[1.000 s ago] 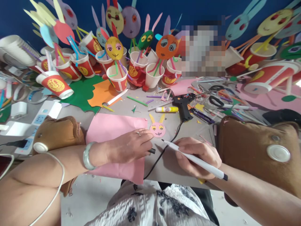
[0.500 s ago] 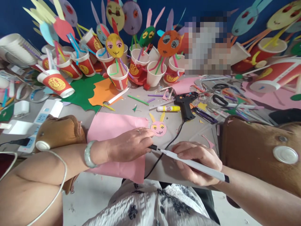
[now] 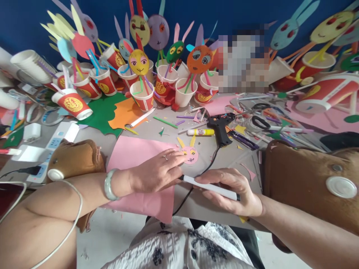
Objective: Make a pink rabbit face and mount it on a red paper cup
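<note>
A white marker lies across the fingers of my right hand, which is closed around its barrel. Its left end meets the black cap, pinched in the fingertips of my left hand. Most of the cap is hidden by those fingers. Just above them, a pink paper rabbit face with yellow ears and a drawn mouth lies on the table, its left edge partly covered by my left fingers. Under my left hand spreads a pink paper sheet.
A black glue gun stands behind the rabbit face, its cord running toward me. Beside it lie a yellow glue stick and a purple cutter. Paper cups with paper faces line the back. Brown cushions flank my arms.
The marker's tip, bare and apart from the cap before, now meets the cap. My right hand has moved left with the marker and its fingers have stretched out along it.
</note>
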Available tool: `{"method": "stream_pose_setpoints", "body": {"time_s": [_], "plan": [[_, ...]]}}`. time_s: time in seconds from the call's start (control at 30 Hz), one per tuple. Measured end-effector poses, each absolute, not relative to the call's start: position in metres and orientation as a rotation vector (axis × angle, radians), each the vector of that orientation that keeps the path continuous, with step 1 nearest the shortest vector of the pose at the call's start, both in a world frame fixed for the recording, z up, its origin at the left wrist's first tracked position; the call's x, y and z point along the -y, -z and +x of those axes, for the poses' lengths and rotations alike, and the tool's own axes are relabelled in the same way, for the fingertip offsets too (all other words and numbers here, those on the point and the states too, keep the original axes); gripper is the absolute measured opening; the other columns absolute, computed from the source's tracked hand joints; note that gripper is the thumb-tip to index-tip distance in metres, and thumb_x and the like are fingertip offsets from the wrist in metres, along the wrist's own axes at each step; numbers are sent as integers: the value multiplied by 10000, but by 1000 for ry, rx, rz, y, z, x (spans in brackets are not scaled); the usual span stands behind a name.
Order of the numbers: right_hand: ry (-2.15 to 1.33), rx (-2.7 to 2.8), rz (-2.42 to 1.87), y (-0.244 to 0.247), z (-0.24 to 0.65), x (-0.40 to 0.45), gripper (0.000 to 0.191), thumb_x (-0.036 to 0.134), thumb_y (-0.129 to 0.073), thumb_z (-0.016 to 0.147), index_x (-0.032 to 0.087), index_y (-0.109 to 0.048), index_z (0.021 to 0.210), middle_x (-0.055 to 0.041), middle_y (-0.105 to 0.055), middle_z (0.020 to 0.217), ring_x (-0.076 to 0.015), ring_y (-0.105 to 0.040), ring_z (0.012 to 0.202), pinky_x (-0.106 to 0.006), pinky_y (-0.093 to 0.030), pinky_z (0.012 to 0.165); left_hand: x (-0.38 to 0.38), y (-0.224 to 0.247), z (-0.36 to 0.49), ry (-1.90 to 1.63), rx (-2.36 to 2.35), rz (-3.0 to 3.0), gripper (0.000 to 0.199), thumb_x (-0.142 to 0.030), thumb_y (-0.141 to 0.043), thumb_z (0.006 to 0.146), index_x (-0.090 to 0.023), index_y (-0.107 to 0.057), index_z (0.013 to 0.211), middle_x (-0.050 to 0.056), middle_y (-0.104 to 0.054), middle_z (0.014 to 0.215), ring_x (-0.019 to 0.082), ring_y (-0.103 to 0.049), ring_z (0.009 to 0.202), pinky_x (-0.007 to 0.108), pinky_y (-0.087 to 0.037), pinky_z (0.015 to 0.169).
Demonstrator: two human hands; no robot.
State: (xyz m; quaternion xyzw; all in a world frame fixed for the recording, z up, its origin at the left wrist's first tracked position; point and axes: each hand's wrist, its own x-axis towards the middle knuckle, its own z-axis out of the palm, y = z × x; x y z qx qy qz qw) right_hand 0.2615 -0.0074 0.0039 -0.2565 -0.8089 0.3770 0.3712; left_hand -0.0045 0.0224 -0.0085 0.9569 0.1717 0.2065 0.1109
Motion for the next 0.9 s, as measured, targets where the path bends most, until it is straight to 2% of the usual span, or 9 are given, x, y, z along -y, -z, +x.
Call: {"method": "stream_pose_setpoints", "body": {"time_s": [0.07, 0.13, 0.2, 0.27, 0.4, 0.57, 0.73, 0.9], "plan": [[-924, 2079, -681, -5, 261, 7, 217, 201, -607, 972, 219, -682, 1174, -52, -803, 901, -148, -770, 744, -201, -602, 654, -23, 7, -5, -650, -546, 2809, 218, -270, -437, 1045, -144, -614, 1019, 180, -586, 1354, 282, -488, 1354, 515, -390, 1217], [-838, 2043, -716, -6, 260, 8, 202, 192, -599, 968, 221, -694, 1145, -53, -798, 881, -150, -761, 716, -210, -593, 628, -23, 5, -5, -646, -578, 2816, 222, -279, -427, 1050, -161, -604, 988, 139, -651, 1180, 256, -567, 1182, 510, -426, 1163], [-766, 2001, -746, -6, 257, 8, 166, 187, -630, 948, 215, -705, 1093, -48, -784, 833, -150, -745, 678, -218, -583, 605, -23, 4, -6, -621, -591, 2845, 227, -284, -423, 1054, -177, -588, 941, 78, -658, 951, 219, -583, 938, 468, -491, 1030], [-727, 2001, -747, -7, 256, 9, 145, 182, -661, 931, 211, -712, 1064, -40, -773, 797, -147, -732, 648, -220, -573, 582, -23, 3, -7, -629, -590, 2885, 227, -279, -433, 1052, -180, -566, 898, 42, -618, 816, 197, -538, 792, 411, -500, 880], [-623, 2072, -740, -7, 259, 7, 169, 169, -701, 921, 216, -721, 1083, -28, -767, 776, -136, -715, 618, -217, -551, 552, -22, 2, -7, -663, -576, 2940, 209, -252, -437, 1051, -180, -534, 880, 29, -609, 781, 182, -517, 725, 355, -440, 763], [-544, 2161, -715, -2, 261, 6, 209, 158, -633, 965, 188, -701, 1161, -19, -709, 724, -124, -655, 582, -221, -495, 511, -21, -1, -8, -713, -568, 2921, 215, -271, -414, 1067, -199, -478, 874, -1, -583, 720, 164, -484, 654, 328, -410, 709], [-436, 2263, -718, -1, 257, 9, 212, 186, -551, 1004, 163, -664, 1181, -34, -703, 736, -148, -645, 613, -262, -511, 558, -18, -7, -7, -734, -541, 2912, 255, -296, -379, 1081, -204, -445, 853, -9, -556, 684, 158, -464, 618, 308, -388, 645], [-406, 2282, -684, -3, 255, 12, 204, 199, -532, 1018, 159, -638, 1188, -33, -704, 727, -153, -639, 593, -267, -500, 543, -14, -9, -5, -701, -576, 2924, 336, -316, -314, 1092, -211, -433, 796, -15, -503, 638, 149, -430, 572, 298, -381, 615]]}}
